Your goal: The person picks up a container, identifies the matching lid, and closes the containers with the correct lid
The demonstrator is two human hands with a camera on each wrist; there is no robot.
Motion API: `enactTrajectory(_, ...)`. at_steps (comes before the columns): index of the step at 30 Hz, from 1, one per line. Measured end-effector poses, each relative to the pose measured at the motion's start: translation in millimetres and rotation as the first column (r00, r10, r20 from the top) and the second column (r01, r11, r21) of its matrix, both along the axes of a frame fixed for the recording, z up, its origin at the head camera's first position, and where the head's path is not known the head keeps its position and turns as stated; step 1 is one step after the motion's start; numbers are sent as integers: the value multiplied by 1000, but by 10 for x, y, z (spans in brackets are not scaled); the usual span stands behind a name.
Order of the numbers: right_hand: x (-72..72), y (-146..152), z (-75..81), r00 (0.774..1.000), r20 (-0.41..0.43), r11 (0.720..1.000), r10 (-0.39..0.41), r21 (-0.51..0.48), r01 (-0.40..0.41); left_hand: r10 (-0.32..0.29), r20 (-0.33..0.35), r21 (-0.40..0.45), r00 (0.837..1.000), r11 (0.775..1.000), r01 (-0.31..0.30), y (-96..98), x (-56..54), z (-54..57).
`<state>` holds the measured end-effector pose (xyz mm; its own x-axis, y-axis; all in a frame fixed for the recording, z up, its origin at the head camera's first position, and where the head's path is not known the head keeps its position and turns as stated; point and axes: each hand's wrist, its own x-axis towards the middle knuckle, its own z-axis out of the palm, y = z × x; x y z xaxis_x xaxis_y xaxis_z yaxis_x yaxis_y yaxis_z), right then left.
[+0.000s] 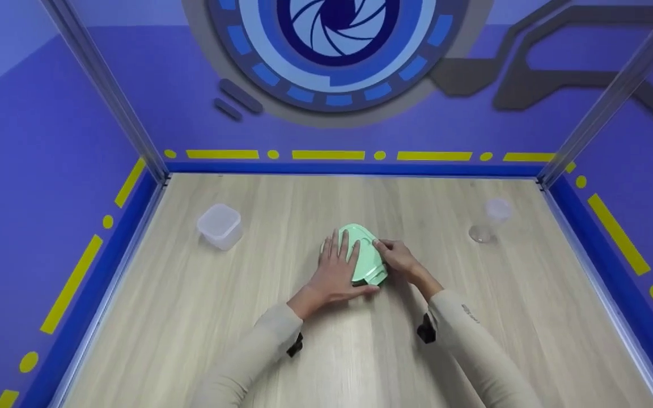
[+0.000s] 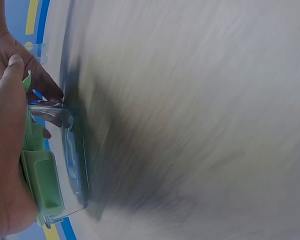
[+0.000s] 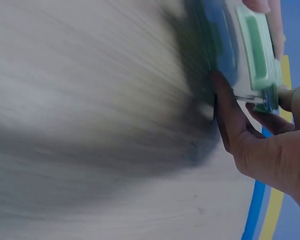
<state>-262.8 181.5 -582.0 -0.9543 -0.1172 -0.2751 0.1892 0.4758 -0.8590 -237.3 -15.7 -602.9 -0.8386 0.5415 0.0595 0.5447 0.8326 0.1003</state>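
Observation:
A clear glass food container [image 2: 77, 170] with a pale green snap lid [image 1: 367, 262] sits on the table in front of me, turned at an angle. My left hand [image 1: 338, 276] lies across the lid with its fingers spread and straight, pressing on top, and covers much of it. At the lid's right edge, my right hand [image 1: 399, 258] pinches the rim between thumb and fingers. From the right wrist view, some fingers of that hand reach down along the glass side. One green side flap [image 2: 46, 182] hangs against the glass on the near side.
A translucent square tub [image 1: 220, 228] stands at the left of the wooden table [image 1: 281, 198]. Toward the right is a small clear round vessel [image 1: 481, 233] with a whitish round part [image 1: 497, 209]. Blue walls [image 1: 134, 130] enclose the back and sides.

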Motion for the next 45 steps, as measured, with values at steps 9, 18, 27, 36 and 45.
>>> enactTrajectory(9,111,-140,-299,981,-180,975,-68,198,104,19,7,-10,1000,1000,-19,49,95,-132)
enactTrajectory(18,141,-127,-287,982,-188,977,-3,209,43,77,8,23,997,997,-77,103,205,-127)
enactTrajectory(27,6,72,-226,986,-149,967,78,250,-39,74,22,1,997,997,-74,254,174,-55)
enactTrajectory(36,-59,64,-183,984,-152,969,97,240,-58,46,60,1,997,999,-46,179,82,42)
enactTrajectory(45,-127,-27,-121,975,-159,963,154,246,-112,-124,46,50,991,991,122,-239,-252,108)
